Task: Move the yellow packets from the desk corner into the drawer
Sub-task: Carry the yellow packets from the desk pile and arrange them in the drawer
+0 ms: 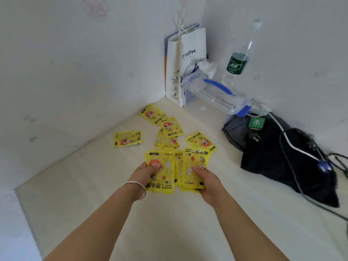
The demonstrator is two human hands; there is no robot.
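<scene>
Now left hand (148, 171) and right hand (202, 175) each pinch packets (165, 174); square stack, then sweep up loose packets (127, 138) nearer paper bag (180, 68).

Two white walls (75, 63) meet in a corner behind a cream desk top (169, 223) — faint pink doodles and grey smudges on the left one. Corner clutter: white paper coffee bag (185, 65), clear plastic box (214, 91) with blue clips, water bottle (238, 61). Dark bag (278, 157) and cables (293, 178) at right. Light flat, even.
</scene>
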